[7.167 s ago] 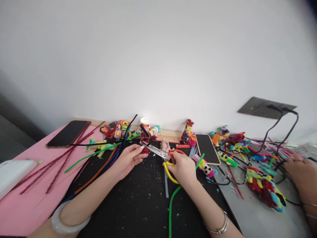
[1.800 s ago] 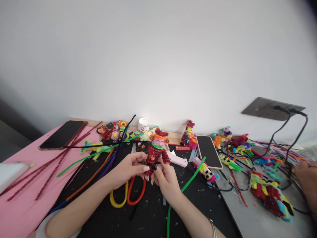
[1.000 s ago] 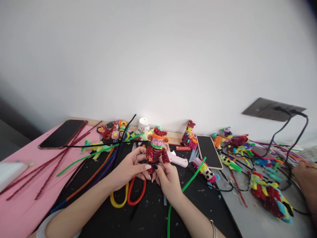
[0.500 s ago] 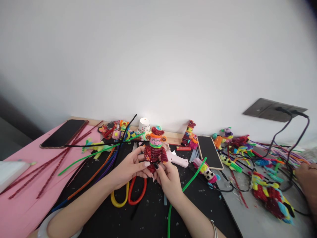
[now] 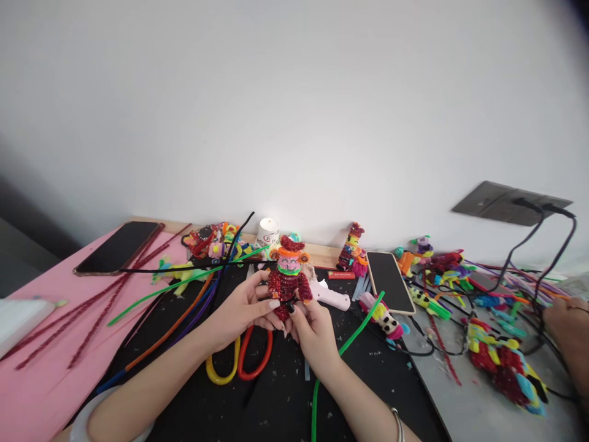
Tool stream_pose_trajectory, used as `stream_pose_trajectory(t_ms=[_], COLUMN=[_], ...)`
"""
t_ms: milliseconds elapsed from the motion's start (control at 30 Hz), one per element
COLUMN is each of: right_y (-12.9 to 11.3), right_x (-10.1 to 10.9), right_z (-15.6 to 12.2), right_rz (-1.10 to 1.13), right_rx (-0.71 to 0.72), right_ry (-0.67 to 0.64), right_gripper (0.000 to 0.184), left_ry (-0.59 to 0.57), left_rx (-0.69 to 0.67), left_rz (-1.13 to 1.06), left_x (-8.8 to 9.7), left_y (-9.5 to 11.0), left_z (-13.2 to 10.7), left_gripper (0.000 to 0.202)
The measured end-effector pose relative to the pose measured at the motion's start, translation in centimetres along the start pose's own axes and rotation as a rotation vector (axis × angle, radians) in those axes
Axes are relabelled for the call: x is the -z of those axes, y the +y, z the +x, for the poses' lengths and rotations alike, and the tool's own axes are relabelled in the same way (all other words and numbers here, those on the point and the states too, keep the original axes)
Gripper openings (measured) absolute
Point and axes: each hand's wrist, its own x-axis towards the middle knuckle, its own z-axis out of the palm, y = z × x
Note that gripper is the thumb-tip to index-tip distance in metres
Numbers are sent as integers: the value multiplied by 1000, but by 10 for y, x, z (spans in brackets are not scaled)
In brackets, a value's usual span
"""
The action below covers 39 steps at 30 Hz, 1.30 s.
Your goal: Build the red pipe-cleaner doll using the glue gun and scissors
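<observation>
A pipe-cleaner doll (image 5: 289,285) in sparkly dark red, with a pink face, orange brim and round ears, is held upright between my hands. My left hand (image 5: 251,307) is closed on its lower left side, thumb in front. From the right, my right hand (image 5: 313,331) pinches the lower body, its thumb near a small black bit there. Just below my left hand lie scissors with a yellow and a red handle loop (image 5: 255,354); their blades are hidden. Behind the doll is a pale pink glue gun (image 5: 332,297), partly covered.
Phones lie at the left (image 5: 120,247) and right (image 5: 390,283). Red pipe cleaners (image 5: 103,314) cross the pink sheet. More dolls, including a red one (image 5: 353,248), and loose stems spread right. A paper cup (image 5: 268,231) stands by the wall. Another person's hand (image 5: 568,325) is at the right edge.
The other person's hand at the right edge has moved slightly left. My hands and the doll are practically unchanged.
</observation>
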Motion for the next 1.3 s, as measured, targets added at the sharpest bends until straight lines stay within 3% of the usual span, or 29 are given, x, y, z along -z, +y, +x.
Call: stream_pose_trajectory(t_ms=[233,1300], right_y=[-3,-2], right_x=[1,-1], right_z=[-1,-6], right_rz=[-148,-91], right_rx=[59,39], right_ry=[24,32], right_gripper=[21,19], left_ry=[35,33], left_rx=[-30,-69], left_rz=[60,112], left_x=[-1,-5], left_y=[-1,-3], left_z=[1,-1], left_gripper=[46,42])
